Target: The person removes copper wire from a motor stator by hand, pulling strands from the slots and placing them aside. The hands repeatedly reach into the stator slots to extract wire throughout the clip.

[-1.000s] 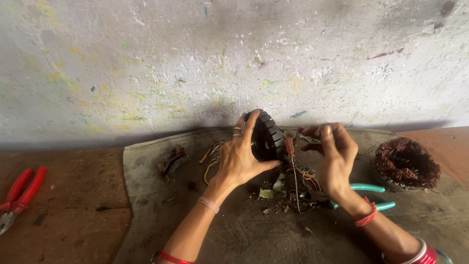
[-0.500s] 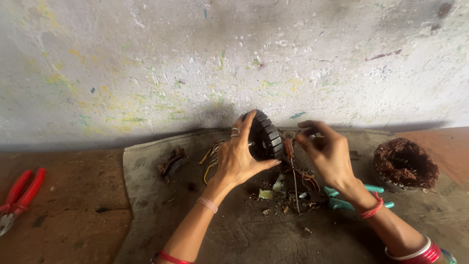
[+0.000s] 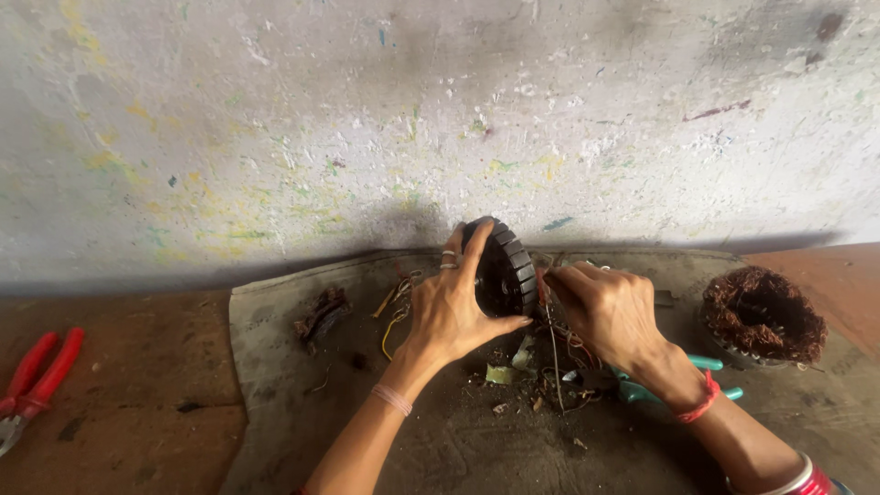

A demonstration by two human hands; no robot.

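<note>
One dark, ribbed ring-shaped motor core [image 3: 506, 266] stands on edge near the middle of a grey mat [image 3: 275, 385], close to the foot of the paint-flecked wall [image 3: 275, 137], and both hands are on it. The left hand [image 3: 456, 307] cups its near side, fingers spread up over the rim and thumb hooked under the lower edge, so the core is held upright between palm and thumb; two rings show on the fingers and a thin band sits at the wrist. The right hand [image 3: 610, 307] comes in from the other side with its fingers bunched together at the core's right edge, seemingly pinching at thin wire there, though exactly what the fingertips grip cannot be told. A thin rod or wire [image 3: 553, 357] hangs down just below that hand. Beneath both hands lies a litter of wire scraps and paper bits [image 3: 518, 371], and teal-handled pliers [image 3: 710, 367] lie partly hidden under the right forearm. Loose yellowish wires [image 3: 392, 321] sit just left of the left hand, with a small brown tangle [image 3: 321, 313] further left. Well to the right rests a wound core of copper-brown wire [image 3: 761, 316]. Far left, off the mat, red-handled pliers [image 3: 37, 376] lie on the reddish floor [image 3: 119, 403]
</note>
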